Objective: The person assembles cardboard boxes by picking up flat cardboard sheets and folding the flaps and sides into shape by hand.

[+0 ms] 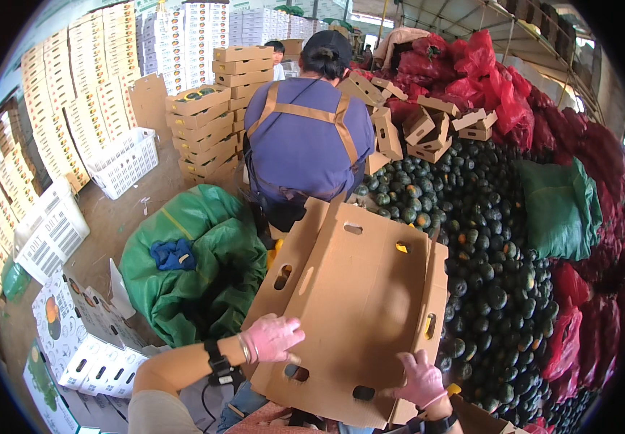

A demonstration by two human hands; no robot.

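In front of me a brown cardboard carton (364, 298) lies partly folded over my lap, with raised side walls and oval handle holes. My left hand (271, 339), in a pink glove, is at the carton's near left side, fingers spread and not wrapped around it. At the near right corner, my right hand (421, 380), also gloved in pink, reaches over the side wall with its thumb pointing inward. Whether those fingers grip the wall is unclear. Yellow pieces show through some holes.
A person (304, 130) in a purple shirt sits ahead, back to me. Dark green squashes (480, 260) cover the floor at right, below red mesh sacks (470, 76). A green sack (193, 255) lies left, beyond printed white cartons (95, 352). Filled boxes (201, 133) are stacked ahead.
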